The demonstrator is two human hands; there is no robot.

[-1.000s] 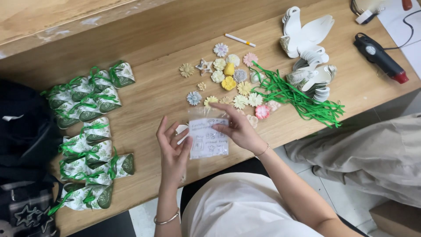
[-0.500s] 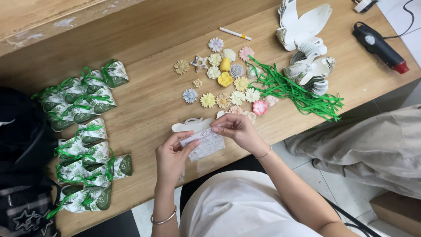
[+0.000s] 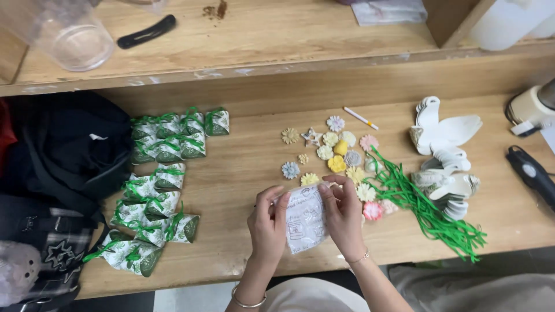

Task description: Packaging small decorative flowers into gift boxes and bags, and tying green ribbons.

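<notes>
— Plastic bag (image 3: 305, 222), small and clear with a printed paper inside, is pinched between both hands just above the near edge of the table (image 3: 243, 173). The left hand (image 3: 267, 222) has thumb and fingers closed on its left side, the right hand (image 3: 344, 216) closed on its right side near the top.

— What could go wrong?

— I'd judge the grip light; the bag is slick, so a hard pull at the mouth could tear it or let it slip onto the flower shapes (image 3: 332, 156) lying just beyond the fingers. A sweep of the right wrist could also scatter them, or snag the green ribbons (image 3: 430, 214) beside them.

— And containers?

— The bag shows only that paper; whether anything else sits in it I can't tell. To the left stand little green-and-white gift boxes (image 3: 153, 202), tied shut with ribbon, contents hidden. A stack of flat white box cutouts (image 3: 445, 138) lies to the right. On the shelf above, a clear plastic cup (image 3: 72, 37) looks empty.
</notes>
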